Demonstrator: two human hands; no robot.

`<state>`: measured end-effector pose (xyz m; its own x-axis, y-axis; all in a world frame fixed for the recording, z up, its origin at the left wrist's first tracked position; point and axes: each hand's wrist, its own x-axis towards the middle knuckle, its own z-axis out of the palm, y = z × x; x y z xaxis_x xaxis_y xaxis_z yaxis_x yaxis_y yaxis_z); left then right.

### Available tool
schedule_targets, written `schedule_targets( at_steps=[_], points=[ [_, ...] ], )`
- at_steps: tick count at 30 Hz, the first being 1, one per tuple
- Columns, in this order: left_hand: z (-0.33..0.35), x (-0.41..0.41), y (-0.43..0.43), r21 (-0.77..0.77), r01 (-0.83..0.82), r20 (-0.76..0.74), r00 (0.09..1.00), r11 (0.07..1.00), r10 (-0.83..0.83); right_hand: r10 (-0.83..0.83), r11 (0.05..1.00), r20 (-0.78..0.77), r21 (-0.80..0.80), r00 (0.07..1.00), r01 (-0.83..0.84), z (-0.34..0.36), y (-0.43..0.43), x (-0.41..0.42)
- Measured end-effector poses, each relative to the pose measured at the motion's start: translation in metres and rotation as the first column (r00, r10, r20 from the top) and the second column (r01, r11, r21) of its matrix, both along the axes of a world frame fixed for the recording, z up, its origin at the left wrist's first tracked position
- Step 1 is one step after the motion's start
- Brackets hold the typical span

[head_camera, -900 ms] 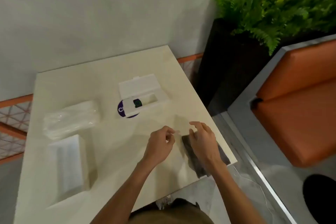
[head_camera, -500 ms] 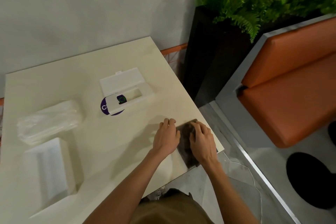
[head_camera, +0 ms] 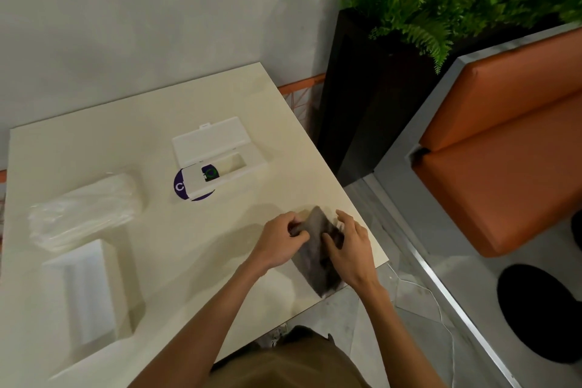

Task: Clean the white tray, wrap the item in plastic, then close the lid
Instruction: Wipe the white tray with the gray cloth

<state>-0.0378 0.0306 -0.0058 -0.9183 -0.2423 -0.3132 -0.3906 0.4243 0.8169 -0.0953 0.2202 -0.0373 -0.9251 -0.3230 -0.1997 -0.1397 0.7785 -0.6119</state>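
I see dark grey flat item (head_camera: 315, 264) at near right corner of beige table (head_camera: 126, 135); left hand (head_camera: 280, 239) pinches its left edge, right hand (head_camera: 349, 249) grips its right.

Count log, head view. I tally:
- surface (head_camera: 94, 148): 1
- white tray (head_camera: 85, 287): 1
- white hinged box (head_camera: 220, 154): 1
- purple round sticker (head_camera: 181, 187): 1
- clear plastic bundle (head_camera: 85, 208): 1
- dark grey flat item (head_camera: 310, 271): 1
- hands: 2, namely left hand (head_camera: 280, 239) and right hand (head_camera: 349, 249)
- black planter (head_camera: 362, 88) of ferns: 1
- orange bench (head_camera: 504, 151): 1
- black round shapes (head_camera: 535, 312) on the floor: 2, the second cut off by the frame edge.
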Motion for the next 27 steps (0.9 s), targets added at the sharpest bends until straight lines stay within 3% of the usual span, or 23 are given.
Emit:
schedule_targets(
  at_steps=[4,9,12,15,17,20,24,27],
  points=[
    [0.031,0.025,-0.017,0.296,-0.145,-0.017,0.988,0.944,0.157,0.059,0.979,0.031,-0.199,0.998,-0.052,0.019,-0.020,0.009],
    [0.055,0.060,-0.042,0.501,-0.393,-0.022,0.885,0.771,0.465,0.016,0.931,0.081,-0.365,0.997,0.014,0.039,-0.073,0.031],
    [0.067,0.083,-0.058,0.645,-0.467,-0.010,0.787,0.606,0.617,0.009,0.869,0.312,-0.472,0.950,0.147,0.052,-0.113,0.051],
    [0.074,0.105,-0.075,0.728,-0.513,0.039,0.694,0.455,0.719,0.082,0.773,0.585,-0.549,0.807,0.319,0.061,-0.152,0.071],
    [0.076,0.123,-0.086,0.733,-0.543,0.061,0.652,0.409,0.756,0.138,0.714,0.703,-0.559,0.698,0.422,0.071,-0.177,0.087],
    [0.078,0.155,-0.106,0.657,-0.611,0.034,0.608,0.441,0.793,0.198,0.682,0.761,-0.560,0.619,0.471,0.080,-0.207,0.115],
    [0.070,0.201,-0.140,0.342,-0.637,-0.124,0.698,0.691,0.705,0.175,0.715,0.752,-0.541,0.636,0.442,0.078,-0.239,0.153],
    [0.064,0.233,-0.164,0.122,-0.611,-0.202,0.756,0.782,0.622,0.169,0.740,0.741,-0.531,0.650,0.413,0.076,-0.253,0.174]
  ],
)
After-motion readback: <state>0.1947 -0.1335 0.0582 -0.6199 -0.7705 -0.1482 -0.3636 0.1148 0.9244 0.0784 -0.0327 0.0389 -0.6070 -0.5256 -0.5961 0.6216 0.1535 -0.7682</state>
